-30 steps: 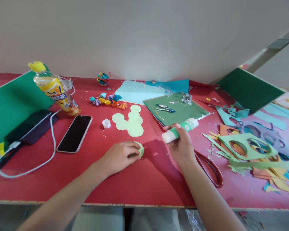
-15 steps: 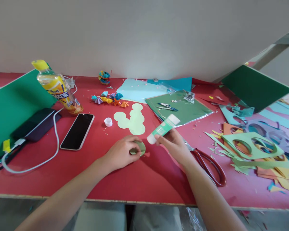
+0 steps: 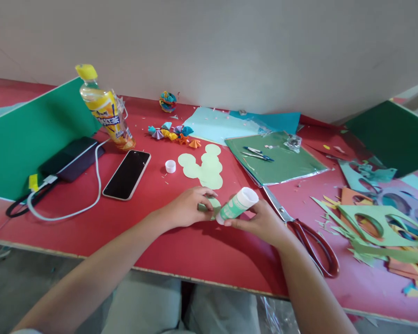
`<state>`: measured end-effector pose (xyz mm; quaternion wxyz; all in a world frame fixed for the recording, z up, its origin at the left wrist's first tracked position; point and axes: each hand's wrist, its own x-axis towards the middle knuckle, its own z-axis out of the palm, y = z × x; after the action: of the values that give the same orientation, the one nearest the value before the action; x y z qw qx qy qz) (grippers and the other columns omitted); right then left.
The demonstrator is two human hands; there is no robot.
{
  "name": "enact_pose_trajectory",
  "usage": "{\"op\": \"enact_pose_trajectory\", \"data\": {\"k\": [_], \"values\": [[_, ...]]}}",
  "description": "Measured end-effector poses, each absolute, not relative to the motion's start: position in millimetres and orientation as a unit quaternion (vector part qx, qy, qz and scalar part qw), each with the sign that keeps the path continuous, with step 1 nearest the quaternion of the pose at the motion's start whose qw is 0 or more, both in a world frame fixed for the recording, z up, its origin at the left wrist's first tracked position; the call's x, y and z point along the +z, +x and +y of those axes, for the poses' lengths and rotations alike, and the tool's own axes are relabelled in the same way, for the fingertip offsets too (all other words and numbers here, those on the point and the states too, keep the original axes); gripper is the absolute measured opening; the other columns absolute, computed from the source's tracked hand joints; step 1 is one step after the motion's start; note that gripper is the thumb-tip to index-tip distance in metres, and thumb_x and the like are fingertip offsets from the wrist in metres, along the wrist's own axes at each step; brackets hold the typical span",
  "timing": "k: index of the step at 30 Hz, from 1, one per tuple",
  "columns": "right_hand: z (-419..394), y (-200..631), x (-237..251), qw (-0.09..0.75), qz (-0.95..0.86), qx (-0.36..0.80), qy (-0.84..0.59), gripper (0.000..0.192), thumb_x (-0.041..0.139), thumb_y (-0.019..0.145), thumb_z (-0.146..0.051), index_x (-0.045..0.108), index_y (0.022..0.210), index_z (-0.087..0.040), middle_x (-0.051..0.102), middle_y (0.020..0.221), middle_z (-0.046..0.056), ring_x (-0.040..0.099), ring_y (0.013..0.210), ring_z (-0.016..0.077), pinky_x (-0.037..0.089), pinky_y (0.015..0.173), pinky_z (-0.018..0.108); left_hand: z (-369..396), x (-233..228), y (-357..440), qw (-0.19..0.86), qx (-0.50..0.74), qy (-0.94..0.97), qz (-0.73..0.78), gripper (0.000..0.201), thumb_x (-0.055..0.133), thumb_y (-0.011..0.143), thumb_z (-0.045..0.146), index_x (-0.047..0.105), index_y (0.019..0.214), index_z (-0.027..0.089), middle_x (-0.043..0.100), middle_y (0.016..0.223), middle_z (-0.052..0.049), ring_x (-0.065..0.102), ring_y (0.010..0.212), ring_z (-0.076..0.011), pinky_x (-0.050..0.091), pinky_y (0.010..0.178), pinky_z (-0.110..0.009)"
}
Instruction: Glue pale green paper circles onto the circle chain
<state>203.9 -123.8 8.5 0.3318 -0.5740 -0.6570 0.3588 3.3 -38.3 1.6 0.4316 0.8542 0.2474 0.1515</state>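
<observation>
Craft table mid-session here: the right hand (image 3: 261,222) is wrapped around a green-and-white glue stick (image 3: 237,205), tipped so its lower end comes down on a small pale green paper circle (image 3: 214,204) lying flat on the red table (image 3: 181,250). The left hand (image 3: 190,206) has its fingers curled down on that same circle, pinning it in place — so both hands are closed on something, none idle. The glue stick's little white round cap (image 3: 170,166) sits off by itself near the black smartphone (image 3: 127,174), which fits the stick being uncapped and in use. Progress-wise I'd say it's somewhere in the middle: a bunch of pale green cut-out circles (image 3: 205,167) lies overlapping just behind the hands, apparently unfolded, while a row of small folded paper fans in mixed colours (image 3: 174,134) is already lined up further back. To the right there's a pair of red-handled scissors (image 3: 308,236) lying down, plus a pile of green and orange paper offcuts with round holes (image 3: 376,222) — cutting looks largely done, gluing looks like the stage in hand. An orange drink bottle with a yellow cap (image 3: 106,111) stands at the left.
</observation>
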Motion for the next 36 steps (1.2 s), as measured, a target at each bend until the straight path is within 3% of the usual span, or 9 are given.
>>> {"op": "enact_pose_trajectory", "data": {"k": [11, 21, 26, 31, 36], "values": [[-125, 198, 7, 0.302, -0.694, 0.32, -0.57, 0.024, 0.07, 0.069, -0.04, 0.067, 0.083, -0.02, 0.07, 0.08, 0.004, 0.063, 0.07, 0.0231, 0.05, 0.067, 0.035, -26, 7, -10, 0.461, 0.08, 0.864, 0.186, 0.018, 0.059, 0.081, 0.02, 0.072, 0.093, 0.023, 0.05, 0.132, -0.008, 0.051, 0.115, -0.0203, 0.042, 0.091, -0.032], [-127, 183, 3, 0.271, -0.712, 0.279, -0.585, 0.03, 0.067, 0.072, -0.044, 0.066, 0.091, -0.021, 0.07, 0.079, 0.005, 0.063, 0.065, 0.0207, 0.048, 0.06, 0.03, -22, 5, -11, 0.507, 0.081, 0.837, 0.189, 0.018, 0.057, 0.081, 0.017, 0.073, 0.087, 0.024, 0.053, 0.13, -0.004, 0.053, 0.114, -0.0191, 0.039, 0.095, -0.03], [-125, 184, 2, 0.264, -0.72, 0.239, -0.596, 0.027, 0.067, 0.072, -0.036, 0.065, 0.092, -0.019, 0.069, 0.074, 0.004, 0.062, 0.061, 0.0194, 0.047, 0.058, 0.028, -21, 9, -11, 0.524, 0.067, 0.827, 0.193, 0.017, 0.058, 0.08, 0.017, 0.073, 0.086, 0.022, 0.052, 0.132, -0.004, 0.056, 0.11, -0.0201, 0.04, 0.093, -0.03], [-124, 201, 0, 0.302, -0.727, 0.162, -0.595, 0.019, 0.069, 0.068, -0.031, 0.063, 0.081, -0.018, 0.067, 0.067, 0.004, 0.061, 0.056, 0.0194, 0.048, 0.057, 0.03, -22, 8, -12, 0.498, 0.066, 0.839, 0.21, 0.019, 0.058, 0.081, 0.019, 0.071, 0.094, 0.025, 0.049, 0.134, -0.003, 0.054, 0.113, -0.0197, 0.04, 0.095, -0.031], [-125, 222, 1, 0.455, -0.615, 0.077, -0.64, 0.021, 0.073, 0.066, -0.034, 0.064, 0.079, -0.021, 0.069, 0.075, 0.004, 0.066, 0.067, 0.0233, 0.052, 0.063, 0.034, -25, 7, -14, 0.42, 0.065, 0.879, 0.217, 0.017, 0.061, 0.08, 0.03, 0.069, 0.094, 0.026, 0.051, 0.132, -0.002, 0.054, 0.113, -0.0198, 0.041, 0.094, -0.032]]}}
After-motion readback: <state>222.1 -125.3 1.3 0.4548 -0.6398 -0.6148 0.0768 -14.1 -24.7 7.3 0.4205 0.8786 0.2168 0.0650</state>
